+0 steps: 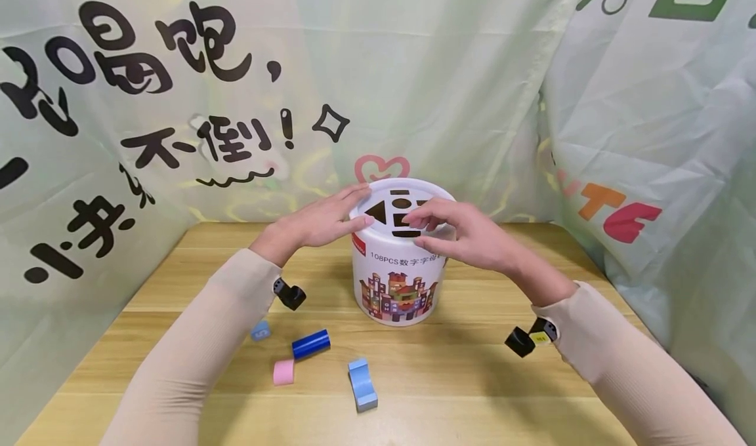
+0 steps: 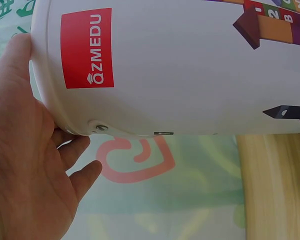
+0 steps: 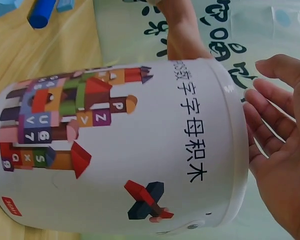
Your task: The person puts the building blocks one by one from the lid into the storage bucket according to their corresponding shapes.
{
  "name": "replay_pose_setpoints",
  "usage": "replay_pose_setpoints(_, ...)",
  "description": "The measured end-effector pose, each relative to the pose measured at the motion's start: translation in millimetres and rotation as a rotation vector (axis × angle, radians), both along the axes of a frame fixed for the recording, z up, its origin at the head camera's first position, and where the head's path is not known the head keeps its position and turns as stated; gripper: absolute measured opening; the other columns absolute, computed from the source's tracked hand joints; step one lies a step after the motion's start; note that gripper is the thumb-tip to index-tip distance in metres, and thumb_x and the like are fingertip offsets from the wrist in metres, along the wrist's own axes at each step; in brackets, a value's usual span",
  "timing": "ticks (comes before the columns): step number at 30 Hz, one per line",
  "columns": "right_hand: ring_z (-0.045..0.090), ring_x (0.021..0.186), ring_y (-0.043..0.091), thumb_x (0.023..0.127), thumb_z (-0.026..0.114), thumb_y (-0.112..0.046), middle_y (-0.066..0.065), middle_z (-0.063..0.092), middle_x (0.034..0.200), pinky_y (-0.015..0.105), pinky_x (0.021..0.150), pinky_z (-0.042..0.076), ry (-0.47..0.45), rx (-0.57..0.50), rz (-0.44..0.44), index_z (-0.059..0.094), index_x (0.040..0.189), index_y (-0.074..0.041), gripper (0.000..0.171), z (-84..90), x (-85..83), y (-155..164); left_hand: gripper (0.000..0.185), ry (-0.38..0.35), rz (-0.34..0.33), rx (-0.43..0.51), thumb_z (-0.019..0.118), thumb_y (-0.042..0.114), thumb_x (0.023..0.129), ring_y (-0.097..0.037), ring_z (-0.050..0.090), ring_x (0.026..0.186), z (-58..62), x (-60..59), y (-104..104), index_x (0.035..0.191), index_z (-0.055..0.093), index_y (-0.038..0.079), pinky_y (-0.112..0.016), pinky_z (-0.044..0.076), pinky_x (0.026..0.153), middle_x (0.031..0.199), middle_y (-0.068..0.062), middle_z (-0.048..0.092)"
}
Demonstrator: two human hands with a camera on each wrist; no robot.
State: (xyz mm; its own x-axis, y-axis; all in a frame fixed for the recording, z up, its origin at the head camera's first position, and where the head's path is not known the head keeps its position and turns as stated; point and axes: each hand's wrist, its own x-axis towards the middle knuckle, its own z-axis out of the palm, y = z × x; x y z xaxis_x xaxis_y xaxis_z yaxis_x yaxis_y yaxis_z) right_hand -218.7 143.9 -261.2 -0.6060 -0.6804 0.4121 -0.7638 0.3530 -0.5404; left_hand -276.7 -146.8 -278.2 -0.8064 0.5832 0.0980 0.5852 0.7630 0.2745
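A white bucket [image 1: 369, 272] with a printed block castle stands upright on the table; its white lid [image 1: 430, 187] has several shaped holes. My left hand [image 1: 321, 222] rests along the left rim, thumb at the lid's edge. The left wrist view shows the left hand [image 2: 30, 165] beside the red brand label [image 2: 87, 48], fingers extended round the rim. Over the lid's right side, my right hand [image 1: 463, 235] has its fingers loosely bent near the holes. In the right wrist view, nothing shows between the right hand's fingers [image 3: 270, 112]; whether they touch the lid is unclear.
In front of the bucket lie a dark blue cylinder [image 1: 311, 344], a pink block [image 1: 283, 372], a light blue curved block [image 1: 363, 385] and a light blue block [image 1: 260, 330] partly behind the left sleeve. A printed cloth [image 1: 461, 72] surrounds the wooden table [image 1: 449, 393].
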Motion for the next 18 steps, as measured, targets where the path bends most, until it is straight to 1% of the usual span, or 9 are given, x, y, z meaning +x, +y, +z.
replay_pose_setpoints(2, 0.060, 0.098, 0.016, 0.090, 0.072, -0.012, 0.004, 0.067, 0.113, 0.038, 0.086, 0.050, 0.031, -0.011, 0.008, 0.067, 0.118, -0.007, 0.029, -2.7, 4.8, 3, 0.083, -0.001, 0.000, -0.002, 0.032, 0.069, 0.095, -0.027, 0.024, 0.145, -0.1, 0.1, 0, 0.159, 0.015, 0.019, -0.051, 0.028, 0.112, 0.163, -0.002, 0.012)
replay_pose_setpoints(7, 0.058, 0.101, 0.015, 0.086, 0.075, -0.008, -0.002, 0.065, 0.118, 0.033, 0.088, 0.047, 0.150, -0.030, 0.004, 0.067, 0.120, -0.010, 0.035, -11.1, 20.6, 10, 0.083, -0.004, 0.003, -0.003, 0.032, 0.070, 0.095, -0.027, 0.023, 0.145, 0.1, 0.7, 2, 0.159, 0.015, 0.019, -0.051, 0.029, 0.112, 0.163, -0.001, 0.012)
replay_pose_setpoints(10, 0.058, 0.102, 0.015, 0.084, 0.077, -0.006, -0.002, 0.064, 0.119, 0.031, 0.089, 0.047, 0.192, -0.044, 0.021, 0.066, 0.121, -0.009, 0.039, -18.7, 30.0, 13, 0.084, -0.001, 0.001, -0.001, 0.032, 0.070, 0.094, -0.026, 0.023, 0.145, 0.3, 0.6, 2, 0.158, 0.016, 0.019, -0.051, 0.029, 0.111, 0.163, -0.001, 0.011)
replay_pose_setpoints(14, 0.059, 0.104, 0.019, 0.083, 0.078, -0.006, 0.001, 0.063, 0.121, 0.031, 0.089, 0.048, 0.169, -0.052, 0.063, 0.065, 0.123, -0.007, 0.042, -32.8, 39.1, 12, 0.084, -0.001, 0.000, -0.001, 0.031, 0.071, 0.094, -0.025, 0.022, 0.145, 0.7, -0.2, 1, 0.158, 0.016, 0.020, -0.050, 0.028, 0.112, 0.163, 0.001, 0.010)
replay_pose_setpoints(18, 0.058, 0.110, 0.018, 0.086, 0.076, -0.012, 0.001, 0.062, 0.124, 0.039, 0.092, 0.050, 0.072, -0.028, 0.094, 0.063, 0.125, -0.008, 0.042, -50.9, 45.2, 6, 0.084, -0.002, -0.001, -0.011, 0.032, 0.071, 0.094, -0.026, 0.021, 0.145, 2.1, -0.8, 0, 0.158, 0.017, 0.019, -0.050, 0.027, 0.113, 0.163, 0.002, 0.010)
